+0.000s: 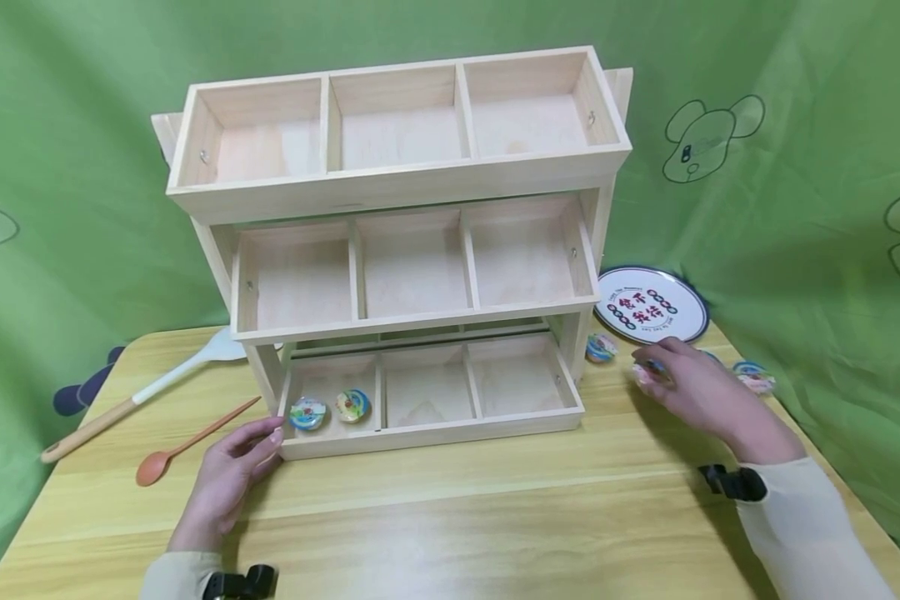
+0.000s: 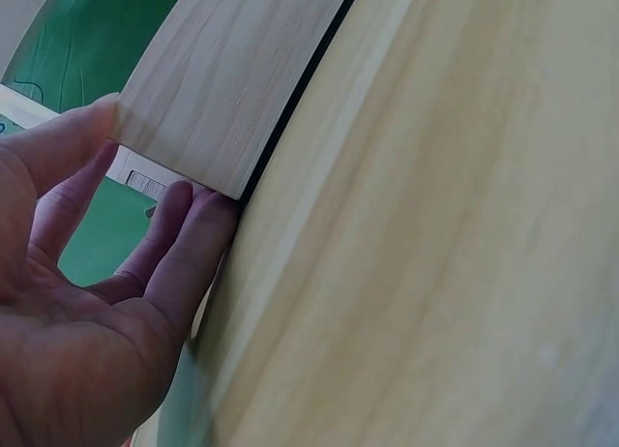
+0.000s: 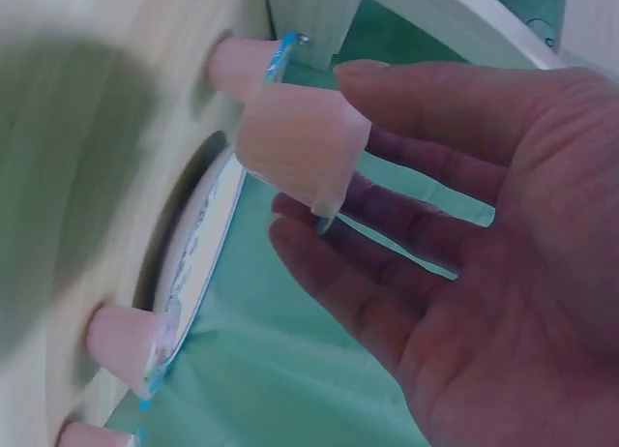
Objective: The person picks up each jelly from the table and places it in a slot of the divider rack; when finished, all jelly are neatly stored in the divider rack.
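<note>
Wooden rack [image 1: 397, 185] stands on the desk [image 1: 435, 517]: three tiers, each divided into three compartments. Used as the reference for positions below.

Left hand [image 1: 228, 477]: at the rack's lower left front corner, thumb and fingers closed about the end of the lowest tray [image 1: 435, 434]. Left wrist view has a digit at the upper edge of the board and fingertips against its lower corner.

Right hand [image 1: 697, 387]: out to the right of the rack, well apart from the left. It pinches a jelly cup [image 3: 300, 142] between thumb and fingers; pale pink body, tapered. Cannot tell whether this cup touches the desk.

Other cups, same type, printed lids. Two sit lid-up in the lowest tray, left compartment: a blue-sided one [image 1: 307, 413] next to the left end wall and a yellowish one [image 1: 352, 406] next to the divider. Three more on the desk to the right of the rack: a near cup [image 1: 602, 348] just beside its right leg, a middle cup [image 3: 124, 342] mostly hidden behind the right hand in the head view, and an outer cup [image 1: 753, 377] farthest out.

White plate [image 1: 645, 282], dark rim and red lettering: right of the rack, behind the cups.

Left of the rack: a white-headed spatula [image 1: 163, 382] with wooden handle and, nearer the front, an orange-brown spoon [image 1: 152, 469]. Green curtain [image 1: 82, 208] with bear outlines hangs behind the rack. Both sleeves pale, black straps at the wrists.
</note>
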### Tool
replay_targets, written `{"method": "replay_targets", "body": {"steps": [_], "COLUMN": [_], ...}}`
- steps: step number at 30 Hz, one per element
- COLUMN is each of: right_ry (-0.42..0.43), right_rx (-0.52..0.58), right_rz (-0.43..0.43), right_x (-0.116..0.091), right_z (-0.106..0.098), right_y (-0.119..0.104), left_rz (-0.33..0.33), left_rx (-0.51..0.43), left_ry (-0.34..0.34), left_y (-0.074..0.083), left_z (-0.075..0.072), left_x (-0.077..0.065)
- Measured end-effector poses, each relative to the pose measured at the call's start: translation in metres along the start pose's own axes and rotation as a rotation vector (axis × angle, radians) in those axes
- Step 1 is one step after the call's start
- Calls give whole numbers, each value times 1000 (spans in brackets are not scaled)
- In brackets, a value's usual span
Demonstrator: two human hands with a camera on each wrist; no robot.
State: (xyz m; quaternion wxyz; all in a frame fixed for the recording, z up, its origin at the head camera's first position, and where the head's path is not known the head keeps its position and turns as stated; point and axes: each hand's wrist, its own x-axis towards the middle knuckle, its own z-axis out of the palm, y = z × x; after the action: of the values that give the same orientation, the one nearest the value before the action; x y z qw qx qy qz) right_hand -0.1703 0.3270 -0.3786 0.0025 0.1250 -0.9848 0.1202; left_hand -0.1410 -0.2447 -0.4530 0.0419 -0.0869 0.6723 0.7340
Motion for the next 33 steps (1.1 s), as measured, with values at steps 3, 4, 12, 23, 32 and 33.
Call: {"method": "replay_targets", "body": {"steps": [3,4,12,23,32,33], "right_ry": [1,3,6,18,75,71], "right_rx": [-3,-3,12,6,6,9], "right_rz": [-8,-15,-58,-84,-158,-157], "right_x": [-2,-3,-11,-15,-18,-18], "right_z": [-2,-3,-8,-10,-12,-12], "right_y": [-4,-6,-21,-36,-46,-48], "left_rz": [3,3,7,9,10,10], "left_rx": [3,3,-9,-5,-2,-6], "left_ry": [-3,-4,-9,-7,-11,-9], "left_y": [0,0,-1,-1,-1,-1], "left_z": [-1,-1,-1,-2,-1,-1], "left_x": [0,0,1,1,1,1]}}
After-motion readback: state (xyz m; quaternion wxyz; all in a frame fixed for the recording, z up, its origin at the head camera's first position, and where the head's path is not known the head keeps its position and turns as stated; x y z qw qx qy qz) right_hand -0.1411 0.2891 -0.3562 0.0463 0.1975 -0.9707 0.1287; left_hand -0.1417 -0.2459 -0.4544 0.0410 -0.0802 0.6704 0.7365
